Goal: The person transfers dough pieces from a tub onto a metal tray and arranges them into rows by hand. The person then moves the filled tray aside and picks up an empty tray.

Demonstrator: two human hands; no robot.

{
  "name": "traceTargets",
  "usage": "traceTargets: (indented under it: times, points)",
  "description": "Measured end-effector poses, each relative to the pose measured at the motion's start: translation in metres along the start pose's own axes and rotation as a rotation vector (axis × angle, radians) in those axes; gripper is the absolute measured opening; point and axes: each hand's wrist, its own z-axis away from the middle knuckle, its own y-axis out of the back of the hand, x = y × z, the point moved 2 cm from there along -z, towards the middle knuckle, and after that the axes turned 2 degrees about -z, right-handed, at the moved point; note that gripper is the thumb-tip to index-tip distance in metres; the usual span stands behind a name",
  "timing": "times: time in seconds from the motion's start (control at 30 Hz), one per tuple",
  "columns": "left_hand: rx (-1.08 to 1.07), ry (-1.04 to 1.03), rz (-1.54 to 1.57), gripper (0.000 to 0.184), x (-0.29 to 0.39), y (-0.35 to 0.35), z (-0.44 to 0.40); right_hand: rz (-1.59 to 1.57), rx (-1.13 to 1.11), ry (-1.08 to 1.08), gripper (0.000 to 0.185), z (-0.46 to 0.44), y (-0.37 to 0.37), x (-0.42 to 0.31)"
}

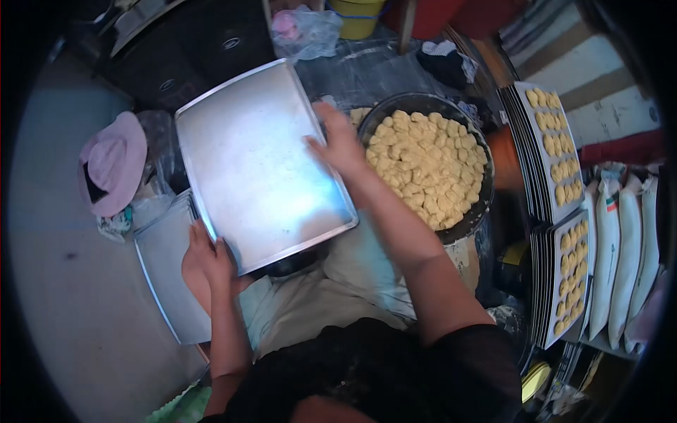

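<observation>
An empty metal baking tray [257, 162] is held tilted above my lap. My left hand [206, 259] grips its lower left edge, thumb on the top face. At the tray's right edge my right hand [340, 141] is closed round the rim, with the fingers partly hidden. Just right of the tray stands a large round dark basin [365, 127] full of pale yellow dough balls [427, 166]. Below and left of the held tray lies a stack of more metal trays [169, 271], partly covered by it.
Two stacks of trays [557, 201] with rows of dough pieces stand at the right, beside white sacks [606, 254]. A pink hat [113, 166] lies at the left. A yellow bucket [358, 17] and a plastic bag [310, 35] are at the back.
</observation>
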Motion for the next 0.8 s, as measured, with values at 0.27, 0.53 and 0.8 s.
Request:
traceTargets:
  times: [0.27,0.53,0.8]
  points:
    - [-0.370,-0.593,0.419,0.041,0.251,-0.142,-0.045,0.452,-0.042,-1.197,0.115,0.265,0.164,0.355]
    - [-0.767,0.379,0.236,0.066,0.228,-0.525,-0.024,0.237,-0.275,-1.099,0.096,0.257,0.111,0.217]
    - [-0.692,0.724,-0.101,0.083,0.221,-0.512,-0.023,0.545,0.064,-1.143,0.089,0.187,0.149,0.312]
